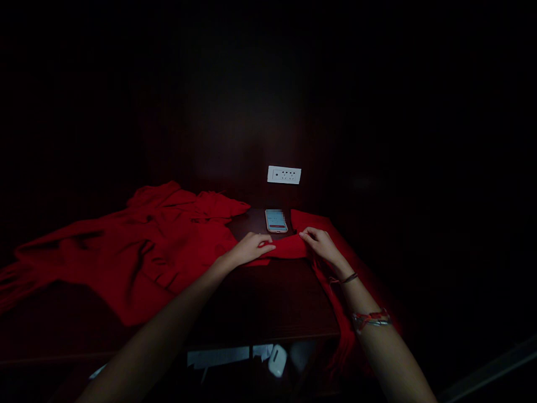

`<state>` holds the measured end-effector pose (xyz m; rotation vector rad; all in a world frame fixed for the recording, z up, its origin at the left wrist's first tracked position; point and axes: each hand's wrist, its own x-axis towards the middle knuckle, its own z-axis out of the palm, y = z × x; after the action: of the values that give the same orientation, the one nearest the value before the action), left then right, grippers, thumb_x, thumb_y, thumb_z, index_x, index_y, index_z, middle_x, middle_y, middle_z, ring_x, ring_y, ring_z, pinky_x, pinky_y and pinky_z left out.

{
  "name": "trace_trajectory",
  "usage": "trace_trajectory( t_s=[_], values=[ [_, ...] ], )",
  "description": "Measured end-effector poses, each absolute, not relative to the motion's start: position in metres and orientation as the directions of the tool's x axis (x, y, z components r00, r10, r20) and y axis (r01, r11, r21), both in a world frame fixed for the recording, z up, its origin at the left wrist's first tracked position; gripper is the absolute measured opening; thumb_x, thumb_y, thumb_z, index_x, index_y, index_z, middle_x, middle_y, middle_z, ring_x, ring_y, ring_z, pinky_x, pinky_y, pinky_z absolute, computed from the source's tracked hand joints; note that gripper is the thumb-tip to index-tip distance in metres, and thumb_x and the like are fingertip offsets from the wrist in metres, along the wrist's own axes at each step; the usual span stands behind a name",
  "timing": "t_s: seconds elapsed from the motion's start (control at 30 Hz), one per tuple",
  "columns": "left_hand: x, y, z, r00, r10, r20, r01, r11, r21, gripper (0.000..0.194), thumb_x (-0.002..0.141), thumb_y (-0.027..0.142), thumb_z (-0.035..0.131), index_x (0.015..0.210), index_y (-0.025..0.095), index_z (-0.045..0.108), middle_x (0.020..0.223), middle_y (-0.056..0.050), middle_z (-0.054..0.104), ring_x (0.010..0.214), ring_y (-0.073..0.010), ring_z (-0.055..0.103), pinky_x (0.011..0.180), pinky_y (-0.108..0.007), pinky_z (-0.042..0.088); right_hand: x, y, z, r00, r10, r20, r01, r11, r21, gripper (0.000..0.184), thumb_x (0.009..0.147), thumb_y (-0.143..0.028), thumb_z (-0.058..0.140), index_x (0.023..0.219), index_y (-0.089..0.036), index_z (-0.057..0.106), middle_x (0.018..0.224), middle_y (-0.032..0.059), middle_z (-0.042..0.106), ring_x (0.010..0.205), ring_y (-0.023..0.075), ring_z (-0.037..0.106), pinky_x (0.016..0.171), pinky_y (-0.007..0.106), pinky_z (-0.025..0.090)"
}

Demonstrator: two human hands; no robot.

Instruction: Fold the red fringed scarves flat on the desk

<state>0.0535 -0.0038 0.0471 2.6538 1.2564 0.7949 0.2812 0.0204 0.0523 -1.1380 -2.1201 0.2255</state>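
Observation:
A long red cloth (138,252) with fringed ends lies spread over a dark wooden table (268,302). Its narrow part runs across the middle and hangs off the right edge. My left hand (251,247) rests on that narrow strip with fingers curled, pinching the cloth. My right hand (318,242) grips the same strip a little to the right, fingers closed on it. The two hands almost meet. Bracelets circle my right wrist. A phone (276,220) with a lit screen lies just beyond my hands.
A white wall socket plate (284,174) sits on the dark wall behind the phone. Below the table's front edge lie white papers (218,356) and a small white object (277,360). The room is very dark all around.

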Motion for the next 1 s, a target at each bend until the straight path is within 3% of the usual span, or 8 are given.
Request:
trace_trajectory(
  t_s=[0.17,0.23,0.3,0.4,0.47,0.63,0.83,1.0],
  values=[
    [0.055,0.001,0.042,0.510,0.715,0.478,0.649,-0.684,0.333,0.022,0.079,0.030,0.041,0.072,0.016,0.057,0.074,0.000,0.056,0.071,-0.0114,0.050,0.065,-0.019,0.035,0.283,0.021,0.055,-0.354,0.810,0.468,0.674,0.568,-0.473,0.027,0.074,-0.037,0.043,0.065,-0.014,0.054,0.060,-0.0007,0.054,0.057,0.0105,0.048,0.053,0.021,0.035],
    [0.056,0.003,0.039,0.532,0.701,0.474,0.633,-0.702,0.327,0.021,0.080,0.028,0.041,0.074,0.017,0.057,0.077,-0.001,0.057,0.075,-0.0119,0.051,0.068,-0.020,0.036,0.281,0.019,0.057,-0.391,0.796,0.462,0.633,0.597,-0.493,0.024,0.072,-0.036,0.048,0.080,-0.015,0.056,0.075,0.0022,0.059,0.069,0.0124,0.052,0.061,0.023,0.039],
    [0.056,0.005,0.037,0.553,0.696,0.457,0.630,-0.709,0.317,0.021,0.081,0.028,0.040,0.076,0.017,0.057,0.076,0.000,0.058,0.073,-0.0116,0.051,0.068,-0.020,0.036,0.276,0.016,0.059,-0.486,0.751,0.447,0.578,0.659,-0.481,0.036,0.069,-0.036,0.053,0.099,-0.017,0.051,0.095,0.0053,0.058,0.084,0.0144,0.052,0.072,0.026,0.039],
    [0.057,0.004,0.036,0.573,0.675,0.465,0.627,-0.726,0.282,0.021,0.081,0.028,0.040,0.076,0.017,0.057,0.076,-0.001,0.058,0.073,-0.0117,0.052,0.068,-0.020,0.036,0.262,0.012,0.065,-0.664,0.657,0.358,0.544,0.752,-0.372,0.048,0.066,-0.035,0.057,0.110,-0.019,0.046,0.109,0.0078,0.052,0.096,0.0171,0.048,0.082,0.031,0.036],
    [0.058,0.001,0.038,0.596,0.646,0.478,0.612,-0.750,0.250,0.021,0.081,0.029,0.041,0.077,0.017,0.057,0.078,-0.001,0.058,0.075,-0.0120,0.052,0.069,-0.019,0.036,0.252,0.011,0.070,-0.744,0.606,0.281,0.541,0.794,-0.279,0.042,0.068,-0.032,0.056,0.107,-0.018,0.050,0.106,0.0083,0.054,0.096,0.0177,0.049,0.081,0.030,0.035],
    [0.058,-0.004,0.044,0.607,0.626,0.490,0.603,-0.764,0.230,0.017,0.079,0.028,0.044,0.080,0.016,0.057,0.082,-0.003,0.059,0.080,-0.0134,0.052,0.072,-0.021,0.037,0.241,0.013,0.086,-0.784,0.598,0.169,0.596,0.800,-0.065,0.014,0.074,-0.022,0.049,0.080,-0.017,0.060,0.075,0.0044,0.062,0.067,0.0141,0.055,0.063,0.024,0.038],
    [0.055,-0.006,0.052,0.521,0.646,0.558,0.585,-0.746,0.317,0.014,0.074,0.026,0.051,0.084,0.017,0.055,0.090,-0.002,0.058,0.084,-0.0141,0.051,0.075,-0.022,0.037,0.261,0.006,0.103,-0.773,0.586,0.244,0.618,0.781,0.085,0.017,0.078,-0.019,0.041,0.076,-0.016,0.058,0.073,0.0064,0.060,0.066,0.0139,0.053,0.061,0.022,0.035],
    [0.054,-0.013,0.064,0.457,0.665,0.592,0.569,-0.729,0.380,0.019,0.078,0.032,0.044,0.083,0.017,0.054,0.081,0.000,0.059,0.075,-0.0133,0.053,0.069,-0.021,0.038,0.280,-0.009,0.136,-0.722,0.621,0.305,0.677,0.725,0.126,0.021,0.080,-0.021,0.036,0.069,-0.016,0.054,0.067,0.0052,0.056,0.060,0.0125,0.050,0.057,0.021,0.033]
  ],
)
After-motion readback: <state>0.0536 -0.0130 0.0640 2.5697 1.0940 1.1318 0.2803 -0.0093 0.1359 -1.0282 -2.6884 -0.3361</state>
